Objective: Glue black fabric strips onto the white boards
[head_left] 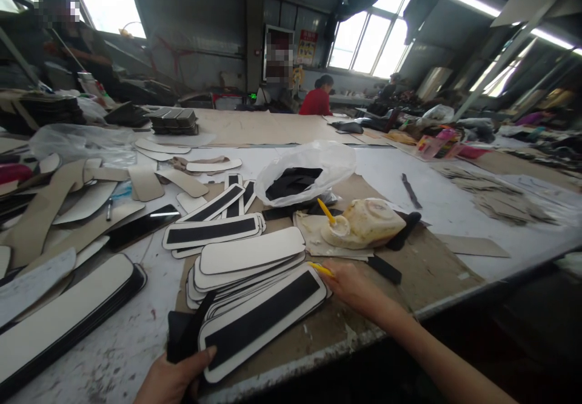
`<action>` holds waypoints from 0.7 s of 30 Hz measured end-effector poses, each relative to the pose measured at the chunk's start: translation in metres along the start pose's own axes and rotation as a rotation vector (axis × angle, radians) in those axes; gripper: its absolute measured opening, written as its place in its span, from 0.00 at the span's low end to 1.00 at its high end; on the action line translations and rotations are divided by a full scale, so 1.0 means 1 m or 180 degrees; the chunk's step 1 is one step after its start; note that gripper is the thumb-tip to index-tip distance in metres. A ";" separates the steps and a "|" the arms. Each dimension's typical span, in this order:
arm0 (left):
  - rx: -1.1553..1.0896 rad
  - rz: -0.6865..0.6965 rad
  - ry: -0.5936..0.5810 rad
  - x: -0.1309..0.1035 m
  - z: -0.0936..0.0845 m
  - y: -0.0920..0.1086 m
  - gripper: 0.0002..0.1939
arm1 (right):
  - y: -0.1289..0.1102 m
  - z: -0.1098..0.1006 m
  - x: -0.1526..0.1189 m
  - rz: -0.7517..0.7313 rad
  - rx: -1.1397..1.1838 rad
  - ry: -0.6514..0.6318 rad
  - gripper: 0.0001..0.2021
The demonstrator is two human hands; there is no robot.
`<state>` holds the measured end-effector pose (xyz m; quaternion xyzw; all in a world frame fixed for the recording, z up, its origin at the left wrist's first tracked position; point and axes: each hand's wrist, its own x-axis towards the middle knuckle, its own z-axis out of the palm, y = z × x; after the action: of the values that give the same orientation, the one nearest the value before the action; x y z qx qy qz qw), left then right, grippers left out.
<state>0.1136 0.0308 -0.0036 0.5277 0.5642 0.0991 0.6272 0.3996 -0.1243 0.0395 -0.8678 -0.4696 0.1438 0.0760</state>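
Note:
My left hand (175, 373) is at the bottom, its thumb on the lower left end of a white rounded piece with a black strip (264, 319). Black strips (184, 331) stick up beside that thumb, seemingly in the same hand. At the piece's upper right end my right hand (350, 282) is closed round a yellow stick (322, 269), whose tip touches the white edge. Under and behind lies a fanned stack of plain white pieces (252, 251). A glue-smeared plastic container (375, 223) with another yellow stick (326, 211) lies beyond my right hand.
A plastic bag of black strips (295, 182) sits behind the stack. More strip-bearing pieces (211, 233) lie left of it. A long white stack (68, 319) and a dark phone (143, 228) are at the left. A person in red (314, 102) is at the far table.

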 end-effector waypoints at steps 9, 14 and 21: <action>-0.1305 -0.0301 -0.0102 -0.013 -0.008 0.005 0.10 | -0.010 0.013 -0.002 0.0144 0.0762 0.0080 0.10; -0.1771 -0.0438 -0.0249 -0.022 -0.021 0.012 0.13 | -0.035 -0.011 -0.010 0.0508 0.2002 -0.0122 0.13; -0.2024 -0.0440 -0.0176 -0.019 -0.025 0.021 0.14 | -0.056 -0.018 -0.012 0.0383 0.2610 -0.0405 0.14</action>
<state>0.0962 0.0396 0.0287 0.2683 0.5222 0.2132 0.7810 0.3547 -0.1035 0.0732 -0.7809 -0.3257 0.3764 0.3774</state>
